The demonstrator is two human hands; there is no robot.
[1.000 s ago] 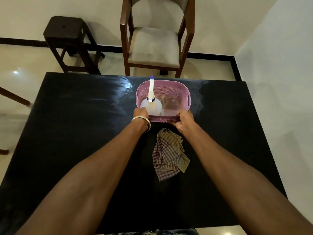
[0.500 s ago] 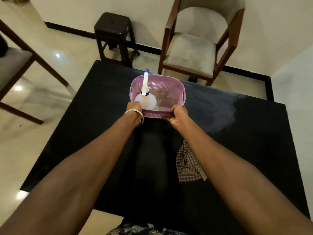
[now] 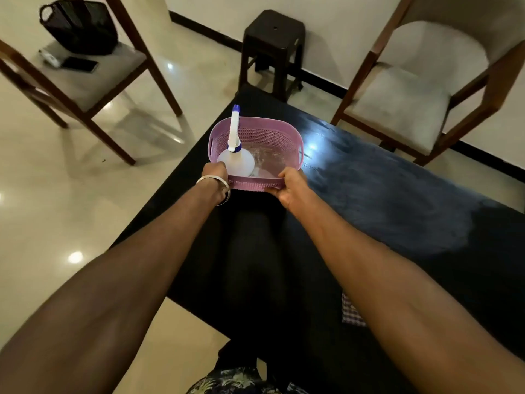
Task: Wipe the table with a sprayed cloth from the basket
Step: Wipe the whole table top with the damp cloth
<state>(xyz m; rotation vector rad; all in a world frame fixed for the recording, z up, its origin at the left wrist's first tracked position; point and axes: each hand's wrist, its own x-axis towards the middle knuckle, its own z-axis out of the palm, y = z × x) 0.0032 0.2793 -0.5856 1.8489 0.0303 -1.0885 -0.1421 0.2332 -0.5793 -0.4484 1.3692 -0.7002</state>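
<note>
Fingers of both our hands are curled over the near rim of the pink basket (image 3: 257, 143), left hand (image 3: 214, 173) at its near-left corner and right hand (image 3: 289, 186) at its near-right, holding it at the far left part of the black desk (image 3: 397, 211). Inside stands the spray bottle (image 3: 235, 155), while the checked cloth (image 3: 350, 311) lies on the near right of the desk, mostly hidden under our right forearm. We judge the tall bottle could tip if we tilt or jerk the basket, and a push further left could take it over the desk's edge.

Home dining room: table (image 3: 369, 223), chairs (image 3: 397, 103).
</note>
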